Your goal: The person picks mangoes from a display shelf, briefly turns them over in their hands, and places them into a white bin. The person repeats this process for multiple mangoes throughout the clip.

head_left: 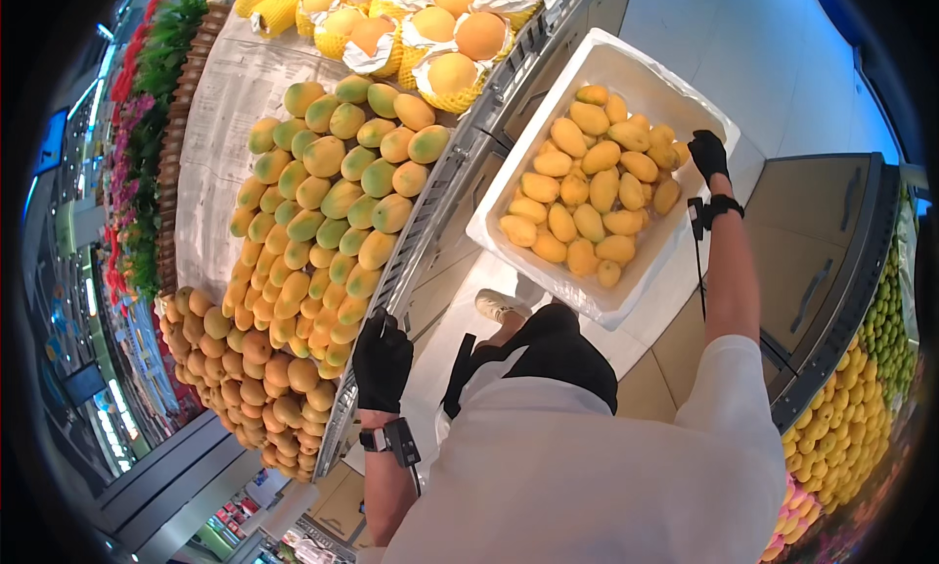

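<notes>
Holding the white crate [626, 70], long axis toward upper right, right hand [708, 155] grips its rim.

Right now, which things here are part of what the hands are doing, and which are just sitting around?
In hand:
- white foam crate of yellow mangoes, gripped by black-gloved right hand
- metal shelf edge under black-gloved left hand

Sitting around:
- green-yellow mango display
- net-wrapped orange fruit
- red flowers

Right hand [707, 155] fingertips hidden behind white crate [548, 163] rim.
</notes>
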### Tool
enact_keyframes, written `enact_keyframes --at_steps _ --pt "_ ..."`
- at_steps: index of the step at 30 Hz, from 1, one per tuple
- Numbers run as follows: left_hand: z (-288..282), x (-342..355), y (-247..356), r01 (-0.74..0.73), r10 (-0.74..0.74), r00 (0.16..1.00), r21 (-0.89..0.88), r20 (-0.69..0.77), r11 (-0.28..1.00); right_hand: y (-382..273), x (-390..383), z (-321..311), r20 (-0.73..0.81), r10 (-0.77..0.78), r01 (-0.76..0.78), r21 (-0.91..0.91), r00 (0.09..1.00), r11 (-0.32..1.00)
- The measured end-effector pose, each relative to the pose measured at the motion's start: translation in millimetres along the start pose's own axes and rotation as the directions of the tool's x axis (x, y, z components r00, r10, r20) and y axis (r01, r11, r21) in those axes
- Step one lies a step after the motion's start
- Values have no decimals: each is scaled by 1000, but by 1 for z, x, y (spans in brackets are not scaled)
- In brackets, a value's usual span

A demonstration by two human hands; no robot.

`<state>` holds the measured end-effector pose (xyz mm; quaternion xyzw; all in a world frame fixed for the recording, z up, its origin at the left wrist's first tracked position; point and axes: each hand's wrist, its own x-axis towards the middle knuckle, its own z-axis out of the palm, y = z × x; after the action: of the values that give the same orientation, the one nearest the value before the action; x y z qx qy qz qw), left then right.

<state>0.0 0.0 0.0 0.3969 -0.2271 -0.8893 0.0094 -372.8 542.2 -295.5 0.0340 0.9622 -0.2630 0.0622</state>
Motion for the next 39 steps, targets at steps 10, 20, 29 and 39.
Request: enact_keyframes --at_steps 10,20,29,39 --pt "-4 -10 7 -98 103 994 151 -28 984 -67 -97 41 127 177 -213 716 976 665" --pt "-4 -14 14 -60 61 998 -65 21 996 -122 -165 70 290 109 -302 792 951 530" --pt "-46 -24 23 -108 142 972 -180 189 978 -166 -201 80 435 120 -418 698 893 581" --pt "-83 -42 63 -131 205 964 -368 168 920 -235 -216 53 476 130 -440 630 870 641"
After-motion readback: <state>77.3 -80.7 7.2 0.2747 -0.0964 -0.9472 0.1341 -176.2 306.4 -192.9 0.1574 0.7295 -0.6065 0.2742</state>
